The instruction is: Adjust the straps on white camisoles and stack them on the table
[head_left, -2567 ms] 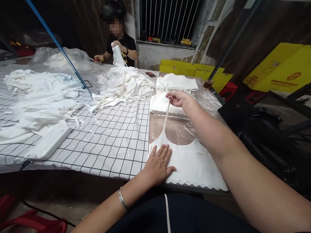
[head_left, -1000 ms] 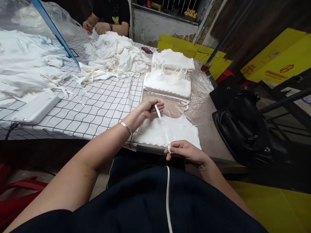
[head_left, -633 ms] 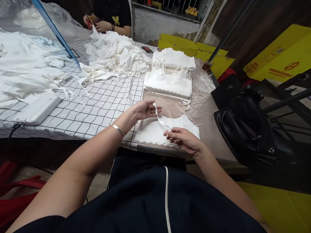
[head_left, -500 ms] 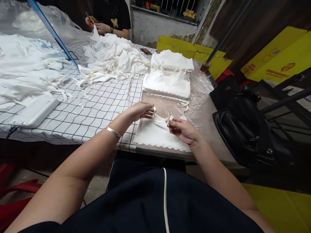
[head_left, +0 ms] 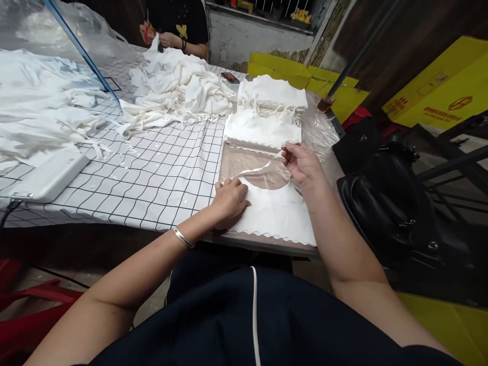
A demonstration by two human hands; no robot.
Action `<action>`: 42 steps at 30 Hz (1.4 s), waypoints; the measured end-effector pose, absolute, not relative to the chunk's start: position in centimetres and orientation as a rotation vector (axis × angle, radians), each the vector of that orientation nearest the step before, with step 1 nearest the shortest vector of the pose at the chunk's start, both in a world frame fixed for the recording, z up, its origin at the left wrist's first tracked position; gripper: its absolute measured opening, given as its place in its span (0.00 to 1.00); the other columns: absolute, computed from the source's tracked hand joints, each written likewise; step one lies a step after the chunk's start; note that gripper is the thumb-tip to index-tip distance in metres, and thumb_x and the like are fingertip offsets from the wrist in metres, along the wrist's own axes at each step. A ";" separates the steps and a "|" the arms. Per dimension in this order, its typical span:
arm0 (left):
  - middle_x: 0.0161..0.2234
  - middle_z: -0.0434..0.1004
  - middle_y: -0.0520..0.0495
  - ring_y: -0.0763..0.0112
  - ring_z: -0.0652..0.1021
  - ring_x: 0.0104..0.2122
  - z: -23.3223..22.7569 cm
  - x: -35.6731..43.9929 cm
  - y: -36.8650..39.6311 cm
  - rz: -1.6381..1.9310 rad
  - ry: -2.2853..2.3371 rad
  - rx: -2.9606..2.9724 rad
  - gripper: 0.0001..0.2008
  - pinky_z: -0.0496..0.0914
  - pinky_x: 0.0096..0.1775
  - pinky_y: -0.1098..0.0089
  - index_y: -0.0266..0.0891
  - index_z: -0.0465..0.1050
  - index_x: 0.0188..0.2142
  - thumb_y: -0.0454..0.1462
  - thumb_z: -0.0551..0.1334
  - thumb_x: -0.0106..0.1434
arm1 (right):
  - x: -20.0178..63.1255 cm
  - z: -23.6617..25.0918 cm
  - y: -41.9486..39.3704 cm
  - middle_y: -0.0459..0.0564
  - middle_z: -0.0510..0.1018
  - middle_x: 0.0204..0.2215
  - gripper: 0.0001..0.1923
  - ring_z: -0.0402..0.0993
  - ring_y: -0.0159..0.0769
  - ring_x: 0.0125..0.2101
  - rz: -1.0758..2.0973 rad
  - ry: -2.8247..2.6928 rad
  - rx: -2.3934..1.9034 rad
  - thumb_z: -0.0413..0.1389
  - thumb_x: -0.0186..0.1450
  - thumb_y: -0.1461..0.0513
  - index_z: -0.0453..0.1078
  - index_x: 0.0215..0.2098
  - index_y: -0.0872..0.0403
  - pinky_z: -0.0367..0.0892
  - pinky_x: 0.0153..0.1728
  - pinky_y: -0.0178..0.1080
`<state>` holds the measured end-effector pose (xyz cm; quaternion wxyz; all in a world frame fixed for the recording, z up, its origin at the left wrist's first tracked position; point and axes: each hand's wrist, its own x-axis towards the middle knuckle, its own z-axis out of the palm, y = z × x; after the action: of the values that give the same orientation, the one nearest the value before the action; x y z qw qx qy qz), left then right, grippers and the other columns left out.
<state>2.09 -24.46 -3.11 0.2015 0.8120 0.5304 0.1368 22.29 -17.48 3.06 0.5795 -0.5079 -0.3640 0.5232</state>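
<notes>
A white camisole [head_left: 276,216] with a scalloped hem lies flat at the table's front edge, its hem toward me. My left hand [head_left: 231,200] rests on its left upper edge, fingers bent together and pressing the cloth, thumb out to the right. From there a thin white strap [head_left: 259,166] runs taut up to my right hand [head_left: 301,161], which pinches its end between thumb and fingers. My right wrist partly covers the camisole's other strap. Just beyond lies a stack of folded white camisoles [head_left: 263,127], close to my right fingertips.
Heaps of white garments [head_left: 179,91] cover the checked cloth [head_left: 152,173] to the left, with a white power bank-like box [head_left: 53,178] at front left. Black bags [head_left: 396,203] and clear plastic [head_left: 324,127] are at right. Across the table a person [head_left: 175,30] holds red-handled scissors.
My right hand has moved up and away, drawing the strap out straight. My left hand has come down onto the camisole's left edge. The camisole now lies flatter and slightly farther right.
</notes>
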 end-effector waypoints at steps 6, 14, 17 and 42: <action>0.42 0.74 0.38 0.48 0.67 0.48 -3.2 2.3 -23.1 0.373 1.525 2.123 0.10 0.54 0.49 0.51 0.39 0.74 0.36 0.42 0.65 0.58 | 21.0 0.3 -19.5 0.43 0.75 0.23 0.14 0.66 0.25 0.22 1.383 -1.112 -1.309 0.69 0.46 0.60 0.70 0.26 0.55 0.59 0.23 0.29; 0.34 0.77 0.43 0.52 0.72 0.43 -3.1 2.6 -22.9 0.438 1.403 2.050 0.05 0.54 0.48 0.53 0.39 0.73 0.33 0.33 0.62 0.55 | 20.2 -2.8 -21.9 0.41 0.70 0.20 0.17 0.62 0.26 0.22 1.374 -1.320 -1.278 0.69 0.44 0.55 0.70 0.26 0.55 0.57 0.25 0.32; 0.33 0.77 0.43 0.50 0.73 0.42 -2.8 2.6 -23.0 0.406 1.437 2.018 0.08 0.54 0.49 0.52 0.39 0.75 0.36 0.34 0.64 0.53 | 20.0 -2.7 -22.0 0.40 0.70 0.21 0.20 0.64 0.26 0.24 1.357 -1.336 -1.263 0.70 0.42 0.56 0.68 0.26 0.55 0.59 0.27 0.32; 0.30 0.77 0.47 0.62 0.74 0.36 -3.0 2.6 -23.5 0.438 1.446 1.971 0.12 0.58 0.47 0.56 0.35 0.72 0.26 0.42 0.64 0.59 | 19.4 -4.4 -23.0 0.40 0.71 0.24 0.16 0.68 0.28 0.27 1.255 -1.572 -1.151 0.67 0.47 0.59 0.65 0.27 0.53 0.64 0.31 0.34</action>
<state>2.58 -23.46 -3.01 0.3232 0.7511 0.5510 0.1669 19.44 -23.04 -4.40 0.4005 -0.4550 -0.6216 0.4961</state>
